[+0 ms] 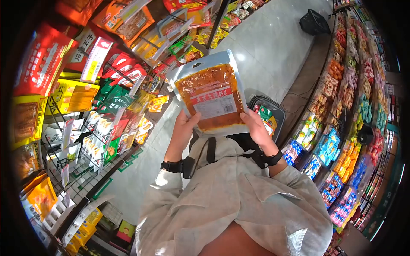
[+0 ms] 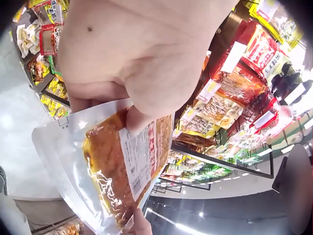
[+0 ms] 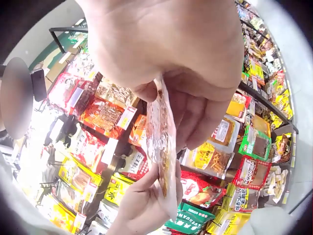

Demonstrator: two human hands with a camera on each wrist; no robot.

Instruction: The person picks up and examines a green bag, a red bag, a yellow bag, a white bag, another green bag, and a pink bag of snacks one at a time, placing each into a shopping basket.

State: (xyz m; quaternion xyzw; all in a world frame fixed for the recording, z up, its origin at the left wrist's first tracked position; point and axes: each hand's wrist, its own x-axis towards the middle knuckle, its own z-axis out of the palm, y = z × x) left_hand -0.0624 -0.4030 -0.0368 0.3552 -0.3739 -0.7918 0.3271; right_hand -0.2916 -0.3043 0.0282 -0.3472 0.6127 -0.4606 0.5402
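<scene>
Both hands hold a flat clear packet of orange-brown snack [image 1: 215, 96] in front of the body, its red-and-white label facing up. The left hand [image 1: 184, 130] grips the lower left edge, thumb on the front, other fingers behind. On the opposite edge the right hand [image 1: 257, 128] pinches the packet the same way. In the left wrist view the packet [image 2: 105, 181] shows its shiny front and white label beneath the left thumb. Seen almost edge-on in the right wrist view, the packet [image 3: 164, 142] is thin between thumb and fingers.
Hanging snack packets [image 1: 77, 96] fill the rack close on the left. Shelves of wrapped candy [image 1: 329, 145] run along the right. A dark basket [image 1: 277, 115] with packets inside stands just beyond the right hand; another black basket [image 1: 314, 22] sits farther along the aisle floor.
</scene>
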